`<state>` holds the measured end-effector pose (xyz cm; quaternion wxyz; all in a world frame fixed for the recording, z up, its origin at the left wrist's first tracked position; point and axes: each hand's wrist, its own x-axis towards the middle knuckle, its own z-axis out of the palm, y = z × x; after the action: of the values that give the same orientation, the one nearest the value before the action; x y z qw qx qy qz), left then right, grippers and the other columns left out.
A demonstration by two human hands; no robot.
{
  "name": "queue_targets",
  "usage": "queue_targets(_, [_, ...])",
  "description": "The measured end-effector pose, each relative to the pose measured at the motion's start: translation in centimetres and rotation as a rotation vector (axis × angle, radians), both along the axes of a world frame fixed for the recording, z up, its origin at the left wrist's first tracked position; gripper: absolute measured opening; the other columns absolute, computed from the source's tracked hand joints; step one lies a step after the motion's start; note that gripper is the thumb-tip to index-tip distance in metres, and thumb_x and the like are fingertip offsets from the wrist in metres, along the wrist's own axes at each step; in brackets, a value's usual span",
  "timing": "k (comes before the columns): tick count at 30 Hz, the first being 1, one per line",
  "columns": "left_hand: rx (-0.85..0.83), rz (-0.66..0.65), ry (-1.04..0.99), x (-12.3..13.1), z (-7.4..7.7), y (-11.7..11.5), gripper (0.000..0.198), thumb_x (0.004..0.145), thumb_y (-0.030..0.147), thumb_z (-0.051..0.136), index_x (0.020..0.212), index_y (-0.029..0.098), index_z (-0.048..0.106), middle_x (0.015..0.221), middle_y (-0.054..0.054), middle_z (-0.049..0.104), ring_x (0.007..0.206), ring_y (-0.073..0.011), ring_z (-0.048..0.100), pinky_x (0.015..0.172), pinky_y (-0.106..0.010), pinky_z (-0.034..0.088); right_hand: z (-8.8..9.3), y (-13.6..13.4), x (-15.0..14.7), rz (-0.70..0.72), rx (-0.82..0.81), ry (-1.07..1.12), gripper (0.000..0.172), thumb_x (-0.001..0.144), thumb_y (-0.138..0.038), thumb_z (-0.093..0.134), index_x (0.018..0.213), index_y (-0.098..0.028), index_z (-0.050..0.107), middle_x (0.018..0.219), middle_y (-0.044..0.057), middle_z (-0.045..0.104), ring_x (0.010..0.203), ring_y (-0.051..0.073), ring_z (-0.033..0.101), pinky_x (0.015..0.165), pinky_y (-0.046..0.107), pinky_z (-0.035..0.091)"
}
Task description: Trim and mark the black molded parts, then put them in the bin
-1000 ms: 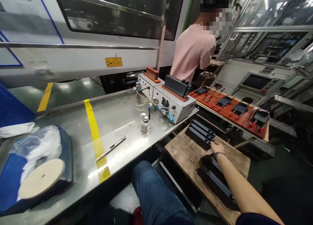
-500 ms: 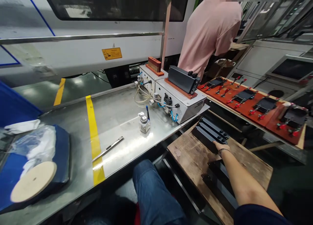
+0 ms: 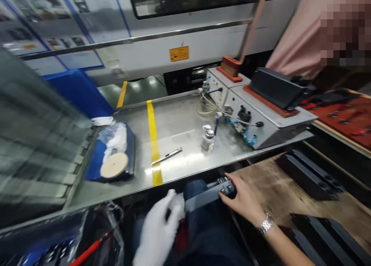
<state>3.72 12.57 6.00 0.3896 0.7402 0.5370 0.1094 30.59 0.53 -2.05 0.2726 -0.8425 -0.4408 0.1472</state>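
**Inspector:** Report the hands.

**Assistant:** The right hand (image 3: 245,198) is bare, with a metal watch at the wrist. Its fingers are closed over the right end of a long black bar (image 3: 207,194). The left hand (image 3: 160,231) wears a white glove and is curled about the bar's left end; that side is blurred, so the finer grip cannot be made out.

**Inspector:** Where is the bar?

**Assistant:** It lies across the lap, over blue trousers, just below the near edge of the steel table (image 3: 179,123) at its 6 o'clock. Its right end is the higher.

**Inspector:** What is around it?

**Assistant:** At 3 o'clock from the bar is a wooden board (image 3: 269,185) carrying more black bars (image 3: 310,173). At 12 o'clock on the table stand a small bottle (image 3: 208,139) and a pen-like tool (image 3: 166,156), which lies just beside a yellow stripe (image 3: 153,142). At 1 o'clock is a grey control box (image 3: 261,123) with hoses at its front and a black housing (image 3: 276,87) on top. At 10 o'clock is a blue pad (image 3: 95,165) bearing a pale round disc (image 3: 114,165).

**Inspector:** Is anyone else there?

**Assistant:** A person in a pink shirt (image 3: 298,46) is at 2 o'clock, beyond the box. Their hands are not visible.
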Motion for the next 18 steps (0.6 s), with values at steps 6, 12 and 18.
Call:
queue_targets(6, [-0.208,-0.003,0.317,2.7,-1.2,-1.2,0.038,0.083,0.024,0.057,0.119,0.022,0.068,0.121,-0.011,0.072,0.116,-0.0334,0.065,0.099,-0.045,0.050,3.7,7.3,-8.4,0.621,0.083,0.033,0.066,0.066,-0.046,0.083,0.127,-0.029,0.065,0.126,0.006,0.069,0.114,0.027,0.067,0.097,0.039,0.056])
queue_targets(12, [-0.453,0.441,-0.293,-6.0,0.0,-1.8,0.040,0.069,0.026,0.070,0.109,0.020,0.067,0.114,-0.006,0.075,0.109,-0.0256,0.068,0.093,-0.033,0.054,3.4,19.0,-6.8,0.673,-0.011,-0.090,0.023,0.098,-0.038,0.061,0.110,-0.019,0.067,0.118,0.008,0.068,0.104,0.020,0.066,0.093,0.043,0.055])
queue_targets(18, [-0.424,0.601,-0.491,-8.9,2.2,-3.3,0.038,0.075,0.036,0.074,0.105,0.012,0.072,0.107,-0.011,0.076,0.107,-0.0323,0.068,0.093,-0.041,0.053,2.1,24.9,-6.5,0.671,-0.033,-0.196,0.025,0.098,-0.040,0.062,0.103,-0.016,0.066,0.104,0.005,0.068,0.091,0.017,0.065,0.084,0.038,0.055])
